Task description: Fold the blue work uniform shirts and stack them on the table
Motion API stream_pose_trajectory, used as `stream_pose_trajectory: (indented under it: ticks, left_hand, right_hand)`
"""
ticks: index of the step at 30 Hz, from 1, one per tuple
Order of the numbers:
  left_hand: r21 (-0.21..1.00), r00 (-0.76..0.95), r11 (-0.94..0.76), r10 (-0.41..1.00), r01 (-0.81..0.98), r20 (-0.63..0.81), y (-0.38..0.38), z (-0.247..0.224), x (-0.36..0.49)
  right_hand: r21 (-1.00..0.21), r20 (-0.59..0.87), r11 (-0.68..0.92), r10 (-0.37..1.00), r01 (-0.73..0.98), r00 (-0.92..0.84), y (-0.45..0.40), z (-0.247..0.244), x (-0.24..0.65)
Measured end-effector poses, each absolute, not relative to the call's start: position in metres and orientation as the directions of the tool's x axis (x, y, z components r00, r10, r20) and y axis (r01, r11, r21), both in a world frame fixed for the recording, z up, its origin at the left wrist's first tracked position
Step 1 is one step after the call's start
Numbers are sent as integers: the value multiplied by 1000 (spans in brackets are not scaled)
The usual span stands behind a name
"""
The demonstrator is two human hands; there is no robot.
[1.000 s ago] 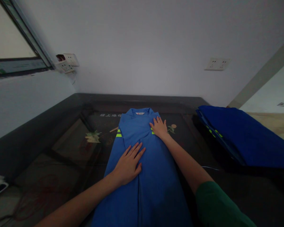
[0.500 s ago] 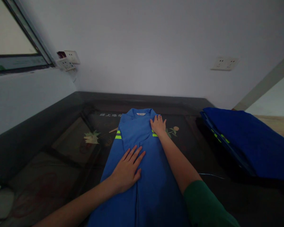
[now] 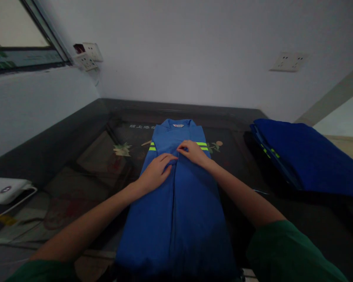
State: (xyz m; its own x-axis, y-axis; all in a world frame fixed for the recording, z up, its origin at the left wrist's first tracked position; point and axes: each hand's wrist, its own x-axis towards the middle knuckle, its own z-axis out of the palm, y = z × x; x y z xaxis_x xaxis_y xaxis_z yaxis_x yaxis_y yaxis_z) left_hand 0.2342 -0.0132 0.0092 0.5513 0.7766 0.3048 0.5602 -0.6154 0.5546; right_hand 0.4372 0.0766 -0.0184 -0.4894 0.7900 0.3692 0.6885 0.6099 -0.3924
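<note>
A blue work jacket (image 3: 155, 203) with yellow-green reflective stripes lies folded lengthwise before me, its collar at the far end and a label inside the neck. My left hand (image 3: 157, 170) rests on the upper front beside the centre seam, fingers slightly bent together and thumb held apart. Just across the seam, my right hand (image 3: 194, 152) is closed in a pinch at the jacket's front edge. The fingertips of both hands nearly meet there. What exactly lies between the right fingertips is too small to make out beyond the cloth.
A stack of folded darker blue garments (image 3: 308, 156) lies at the right. The dark glossy table (image 3: 91, 188) has flower pictures and lettering. At the left edge sits a white device (image 3: 8, 190) with a cable. Walls with sockets (image 3: 290, 62) stand behind.
My right hand has come from the right shoulder in to the centre seam and closed on the cloth. My left hand's spread fingers have drawn together. The view has tilted down.
</note>
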Motion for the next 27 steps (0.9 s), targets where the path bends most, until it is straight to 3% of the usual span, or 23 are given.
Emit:
stream_pose_trajectory:
  ticks: [3,7,9,11,14,19,21,27]
  left_hand:
    - [641,563,-516,812,568,155,-46,47,228]
    - [822,636,-228,746,522,-197,-135,63,215]
    - [823,648,-111,678,557,-347,-186,46,208]
    - [762,564,-69,715,644,-413,-229,16,204]
    - [680,325,12,872,734,-367,-268,-38,211]
    - [755,67,106,978,647,-195,-280,-87,243]
    - [804,69,86,985,589,-156,-280,-89,252]
    - [922,337,-98,941,374,-37,-289,-76,255]
  right_hand:
    - [-363,324,629,777,687,-540,64,-27,437]
    - [-358,300,601,799,714,-521,73,-37,436]
    - [-342,292,601,799,722,-526,78,-40,435]
    - [-319,293,615,788,721,-542,80,-43,434]
    - [-298,314,608,791,736,-526,83,-49,432]
    - [-279,360,559,815,781,-455,86,-59,429]
    - [-296,380,551,818,781,-433,85,-61,428]
    - [-337,399,490,848,804,-349,80,-62,420]
